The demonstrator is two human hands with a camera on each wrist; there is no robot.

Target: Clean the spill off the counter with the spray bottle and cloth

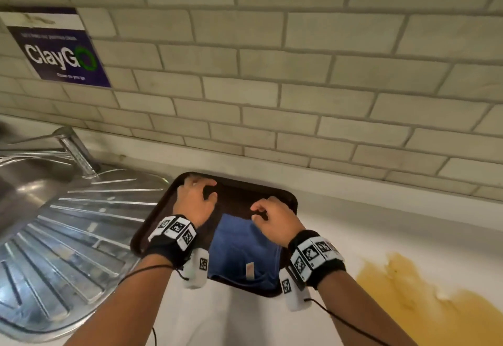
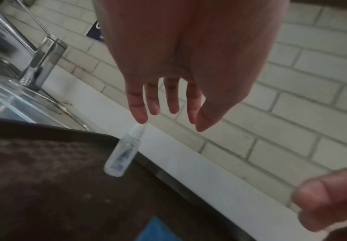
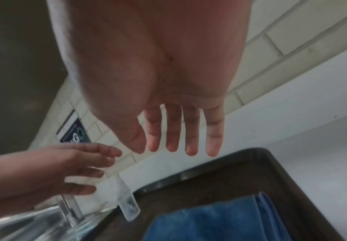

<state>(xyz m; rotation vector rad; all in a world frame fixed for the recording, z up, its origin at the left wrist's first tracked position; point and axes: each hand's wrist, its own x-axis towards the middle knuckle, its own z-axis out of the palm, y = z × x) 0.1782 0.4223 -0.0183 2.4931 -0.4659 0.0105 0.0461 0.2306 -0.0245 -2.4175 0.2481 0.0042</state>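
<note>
A small clear spray bottle [image 2: 123, 154] stands at the far left corner of a dark brown tray [image 1: 163, 209]. My left hand [image 2: 168, 117] hovers just above its cap with the fingers spread, holding nothing. In the head view that hand [image 1: 198, 196] hides the bottle. A folded blue cloth [image 1: 242, 250] lies on the tray's near right part. Over its far edge my right hand [image 1: 269, 217] hangs empty, and the right wrist view shows its fingers [image 3: 181, 150] straight. A yellow-brown spill [image 1: 408, 288] spreads over the white counter to the right of the tray.
A steel sink with a ribbed drainboard [image 1: 68, 223] and a faucet [image 1: 73, 149] lies left of the tray. A tiled wall [image 1: 299, 87] with a dark sign [image 1: 60, 51] rises behind the counter. White counter [image 1: 367, 223] runs between tray, wall and spill.
</note>
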